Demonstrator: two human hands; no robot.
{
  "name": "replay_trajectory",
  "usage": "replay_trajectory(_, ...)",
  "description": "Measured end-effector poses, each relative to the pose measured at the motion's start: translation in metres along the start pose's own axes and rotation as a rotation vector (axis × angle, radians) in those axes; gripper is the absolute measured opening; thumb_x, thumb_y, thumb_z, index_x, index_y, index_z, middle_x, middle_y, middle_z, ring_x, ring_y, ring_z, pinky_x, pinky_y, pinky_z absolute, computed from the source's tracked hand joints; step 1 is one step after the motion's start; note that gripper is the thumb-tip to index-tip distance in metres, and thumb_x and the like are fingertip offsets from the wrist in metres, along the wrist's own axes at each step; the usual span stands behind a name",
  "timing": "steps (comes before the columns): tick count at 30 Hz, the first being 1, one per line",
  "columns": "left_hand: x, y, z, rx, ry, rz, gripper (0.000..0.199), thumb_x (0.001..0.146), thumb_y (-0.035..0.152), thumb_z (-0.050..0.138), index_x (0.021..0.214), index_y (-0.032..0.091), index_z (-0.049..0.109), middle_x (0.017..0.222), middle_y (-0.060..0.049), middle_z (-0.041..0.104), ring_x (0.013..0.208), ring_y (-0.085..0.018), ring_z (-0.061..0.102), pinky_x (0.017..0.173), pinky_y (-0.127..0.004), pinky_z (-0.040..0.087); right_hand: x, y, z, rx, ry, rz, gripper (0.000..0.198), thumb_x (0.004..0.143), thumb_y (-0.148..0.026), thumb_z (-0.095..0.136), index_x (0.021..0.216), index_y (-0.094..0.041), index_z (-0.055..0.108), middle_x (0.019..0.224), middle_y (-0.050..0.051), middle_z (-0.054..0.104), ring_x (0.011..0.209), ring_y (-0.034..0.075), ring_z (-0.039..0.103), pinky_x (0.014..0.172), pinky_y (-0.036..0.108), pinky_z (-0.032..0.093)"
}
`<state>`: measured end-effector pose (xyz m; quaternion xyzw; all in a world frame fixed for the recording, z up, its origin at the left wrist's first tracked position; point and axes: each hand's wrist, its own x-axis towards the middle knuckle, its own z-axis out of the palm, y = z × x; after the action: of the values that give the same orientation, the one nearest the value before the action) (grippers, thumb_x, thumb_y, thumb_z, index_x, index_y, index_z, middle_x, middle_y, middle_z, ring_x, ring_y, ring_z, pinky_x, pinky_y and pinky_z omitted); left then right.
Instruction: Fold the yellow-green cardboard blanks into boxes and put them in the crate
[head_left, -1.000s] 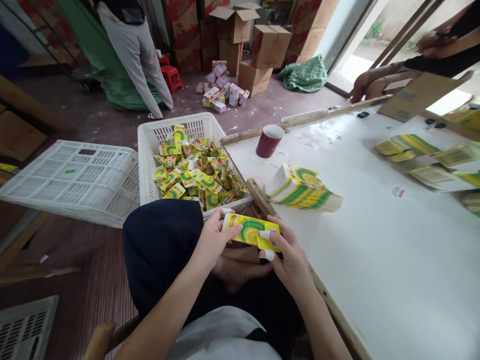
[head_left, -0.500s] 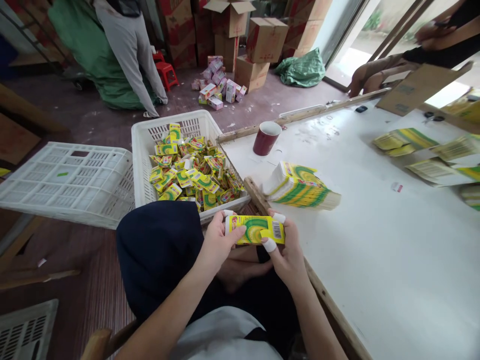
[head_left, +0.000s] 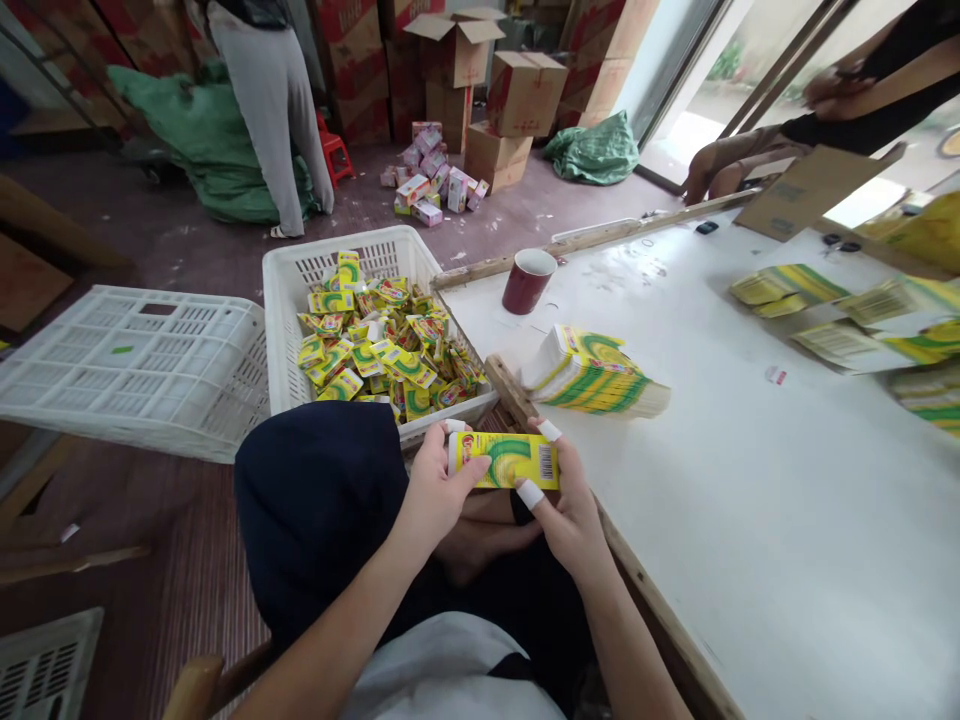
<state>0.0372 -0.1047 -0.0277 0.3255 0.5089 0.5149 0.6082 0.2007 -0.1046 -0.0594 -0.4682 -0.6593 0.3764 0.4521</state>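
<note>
Above my lap, a flat yellow and green carton (head_left: 504, 460) with a barcode at its right end is held between both hands. My left hand (head_left: 439, 480) grips its left end, thumb across the front face. At the other end, my right hand (head_left: 562, 495) pinches the barcode side between thumb and fingers; white tape wraps these fingertips. Just beyond, a white plastic crate (head_left: 281, 340) holds many folded yellow-green cartons (head_left: 405, 365). On the white table (head_left: 720, 500), to the right, a fanned stack of flat cartons (head_left: 600, 375) lies near the wooden edge.
A maroon mug (head_left: 527, 282) stands at the table's near corner. More carton stacks (head_left: 795, 285) lie farther right. An overturned white crate (head_left: 135, 360) is at left. Pink boxes (head_left: 431, 180) are piled on the floor before brown cardboard boxes (head_left: 525, 95). Another person (head_left: 274, 110) stands behind a green sack.
A yellow flap that stood up at the carton's right end now lies down, and my right thumb has shifted slightly left. The camera view has turned a little.
</note>
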Motion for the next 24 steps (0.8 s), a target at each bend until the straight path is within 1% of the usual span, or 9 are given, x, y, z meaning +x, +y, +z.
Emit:
replay_trajectory(3, 0.000, -0.002, -0.001, 0.022, -0.010, 0.001, 0.043, 0.068, 0.030, 0.076, 0.099, 0.020, 0.048, 0.077, 0.003, 0.063, 0.071, -0.015, 0.065, 0.071, -0.030, 0.053, -0.001, 0.001, 0.008, 0.047, 0.101, 0.018, 0.059, 0.090, -0.031, 0.059, 0.144, -0.026, 0.036, 0.143, 0.012, 0.048, 0.130, 0.027, 0.051, 0.106, 0.048, 0.046)
replay_trajectory(7, 0.009, 0.006, -0.011, 0.130, 0.034, 0.087, 0.039, 0.070, 0.031, 0.074, 0.100, 0.019, 0.052, 0.083, 0.000, 0.065, 0.072, -0.016, 0.064, 0.071, -0.029, 0.053, 0.002, 0.002, 0.005, -0.056, 0.051, -0.006, 0.067, 0.087, -0.034, 0.063, 0.146, -0.025, 0.032, 0.146, 0.014, 0.045, 0.134, 0.029, 0.046, 0.108, 0.050, 0.044)
replay_trajectory(9, 0.022, 0.017, -0.023, 0.232, 0.152, 0.233, 0.035, 0.071, 0.032, 0.072, 0.099, 0.019, 0.056, 0.088, -0.002, 0.065, 0.079, -0.017, 0.064, 0.075, -0.028, 0.053, 0.013, 0.002, -0.012, -0.092, 0.067, -0.028, 0.072, 0.086, -0.036, 0.065, 0.148, -0.026, 0.029, 0.145, 0.015, 0.046, 0.127, 0.027, 0.053, 0.104, 0.050, 0.047)
replay_trajectory(11, 0.038, 0.028, -0.039, 0.322, 0.370, 0.409, 0.035, 0.074, 0.034, 0.070, 0.102, 0.019, 0.059, 0.098, -0.005, 0.063, 0.093, -0.020, 0.063, 0.082, -0.031, 0.052, 0.033, 0.001, -0.040, -0.144, 0.182, -0.066, 0.064, 0.087, -0.035, 0.063, 0.144, -0.027, 0.034, 0.140, 0.014, 0.052, 0.118, 0.025, 0.060, 0.102, 0.049, 0.049)
replay_trajectory(13, 0.053, 0.033, -0.055, 0.417, 0.581, 0.517, 0.054, 0.069, 0.034, 0.074, 0.117, 0.019, 0.054, 0.119, -0.011, 0.056, 0.113, -0.025, 0.055, 0.089, -0.036, 0.052, 0.059, 0.002, -0.072, -0.256, 0.345, -0.133, 0.044, 0.088, -0.034, 0.061, 0.129, -0.023, 0.051, 0.129, 0.014, 0.061, 0.119, 0.027, 0.060, 0.102, 0.051, 0.048)
replay_trajectory(15, 0.063, 0.029, -0.065, 0.524, 0.690, 0.545, 0.074, 0.062, 0.033, 0.078, 0.127, 0.020, 0.047, 0.133, -0.016, 0.045, 0.128, -0.031, 0.044, 0.095, -0.042, 0.049, 0.087, 0.007, -0.101, -0.422, 0.437, -0.110, 0.043, 0.085, -0.034, 0.062, 0.126, -0.022, 0.055, 0.120, 0.013, 0.067, 0.111, 0.029, 0.064, 0.098, 0.054, 0.050)
replay_trajectory(17, 0.064, 0.019, -0.068, 0.583, 0.669, 0.527, 0.079, 0.061, 0.036, 0.079, 0.130, 0.019, 0.044, 0.135, -0.017, 0.043, 0.130, -0.033, 0.041, 0.098, -0.047, 0.048, 0.110, 0.017, -0.121, -0.555, 0.361, -0.041, 0.045, 0.079, -0.034, 0.064, 0.122, -0.022, 0.057, 0.119, 0.012, 0.069, 0.112, 0.032, 0.063, 0.096, 0.058, 0.048)
replay_trajectory(20, 0.057, 0.001, -0.062, 0.552, 0.519, 0.442, 0.068, 0.065, 0.040, 0.076, 0.124, 0.019, 0.049, 0.128, -0.016, 0.049, 0.124, -0.032, 0.049, 0.096, -0.048, 0.049, 0.128, 0.037, -0.135, -0.626, 0.195, 0.062, 0.041, 0.076, -0.029, 0.060, 0.115, -0.021, 0.061, 0.104, 0.010, 0.074, 0.099, 0.031, 0.068, 0.091, 0.057, 0.050)
replay_trajectory(24, 0.047, -0.005, -0.051, 0.427, 0.372, 0.316, 0.052, 0.067, 0.040, 0.073, 0.111, 0.018, 0.056, 0.121, -0.015, 0.060, 0.116, -0.030, 0.058, 0.091, -0.045, 0.053, 0.132, 0.050, -0.136, -0.613, 0.172, 0.070, 0.043, 0.072, -0.029, 0.061, 0.115, -0.021, 0.060, 0.090, 0.008, 0.074, 0.087, 0.027, 0.069, 0.082, 0.049, 0.054)
